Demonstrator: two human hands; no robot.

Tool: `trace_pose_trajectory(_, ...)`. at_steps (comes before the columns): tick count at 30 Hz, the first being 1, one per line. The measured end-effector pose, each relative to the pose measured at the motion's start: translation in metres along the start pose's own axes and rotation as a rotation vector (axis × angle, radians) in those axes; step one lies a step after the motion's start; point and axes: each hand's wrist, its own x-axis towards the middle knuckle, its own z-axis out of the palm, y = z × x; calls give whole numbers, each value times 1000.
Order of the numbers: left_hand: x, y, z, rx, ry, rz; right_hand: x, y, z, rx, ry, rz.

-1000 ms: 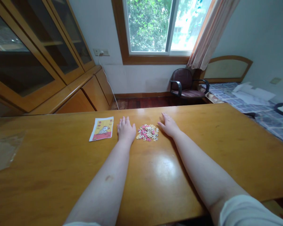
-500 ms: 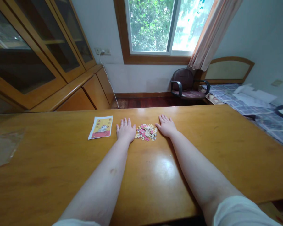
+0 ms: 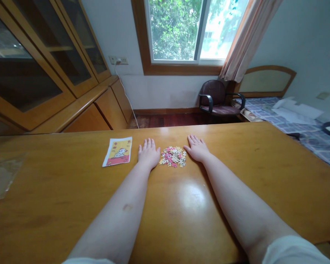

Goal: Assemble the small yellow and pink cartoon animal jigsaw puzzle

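Observation:
A small heap of pink, yellow and white jigsaw pieces (image 3: 173, 156) lies on the wooden table (image 3: 71, 198) near its far edge. My left hand (image 3: 148, 153) rests flat on the table just left of the heap, fingers stretched out, holding nothing. My right hand (image 3: 197, 148) lies flat just right of the heap, fingers spread, also holding nothing. A printed picture card (image 3: 117, 151) with a cartoon animal on yellow and red lies left of my left hand.
A clear plastic bag (image 3: 1, 176) lies at the table's left end. Glass-fronted wooden cabinets (image 3: 44, 69) stand to the left, a dark armchair (image 3: 216, 98) under the window, and a bed (image 3: 297, 117) to the right.
Both hands have stayed flat on either side of the heap. Only the camera has shifted slightly.

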Motion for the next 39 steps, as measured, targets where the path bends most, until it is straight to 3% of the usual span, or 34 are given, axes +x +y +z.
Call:
trace_pose_trajectory(11, 8, -4, 0, -55, 12, 25, 0, 2, 3, 0, 37, 0)
trace_pose_trajectory(17, 10, -20, -18, -89, -151, 277, 1, 3, 2, 30, 46, -4)
trace_pose_trajectory(22, 4, -24, -26, -44, -237, 389, 0, 2, 0, 52, 48, -2)
trace_pose_trajectory(33, 0, -25, -32, -60, -297, 454, -1, 2, -3, 97, 50, 5)
trace_pose_trajectory(39, 10, -28, -27, -130, -273, 389, -2, 1, -6, 137, 46, 7)
